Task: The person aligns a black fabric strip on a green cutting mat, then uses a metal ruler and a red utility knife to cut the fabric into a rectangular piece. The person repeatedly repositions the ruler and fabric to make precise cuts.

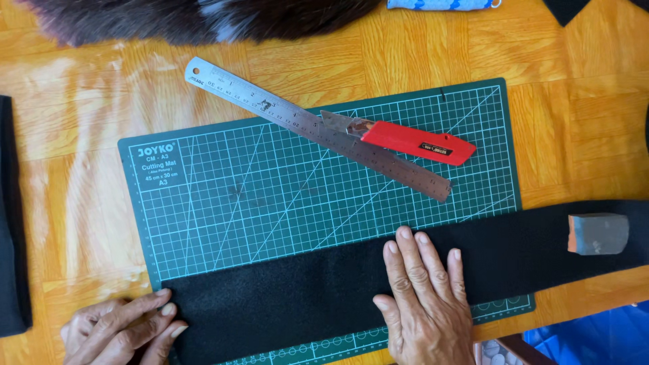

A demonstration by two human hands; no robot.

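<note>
Your 2 hands, left [122,329] and right [426,297], lay flat and apart, pressing black felt [304,297]; the cutter [412,142] at 12 o'clock showed exposed blade, a likely nick.

1. A printed white label block [157,165] sits in the top-left corner of the green cutting mat [203,223], just inside the mat's left edge. It is a short stack of white lines on the dark green ground, the top line in larger, bolder letters than the rest.
2. A small black rectangular label [434,147] with pale print lies along the side of the red utility knife [412,142], near the mat's upper right edge, above the steel ruler [318,128].
3. No packages, signs or screens show on the wooden table [574,101].
</note>
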